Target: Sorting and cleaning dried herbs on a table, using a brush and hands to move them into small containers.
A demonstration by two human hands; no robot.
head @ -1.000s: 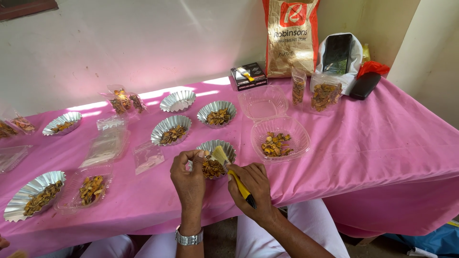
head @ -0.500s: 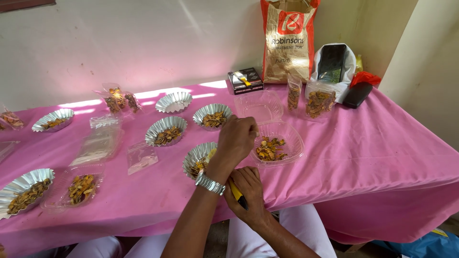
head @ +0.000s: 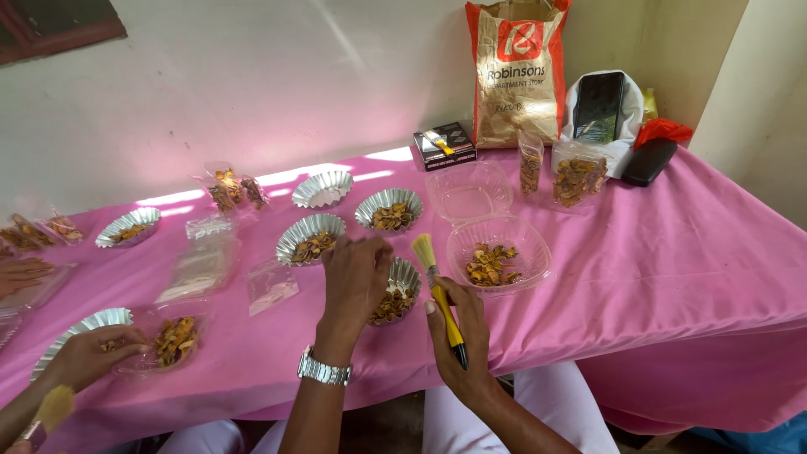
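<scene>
Yellow and black handle of a small brush [head: 439, 296] is gripped by the closed fingers of the right hand [head: 458, 336], pale bristles pointing up. The left hand [head: 355, 282] lies over the near fluted foil cup [head: 402, 290] of dried brown pieces; its fingers curl loosely, holding nothing that can be seen, and they hide the cup's left rim. Just right sits a clear plastic container [head: 500, 252] of the same pieces. All rests on a pink-clothed table [head: 672, 269]. At lower left another person's hand [head: 84, 357] touches a foil cup [head: 80, 328], partly cut off.
</scene>
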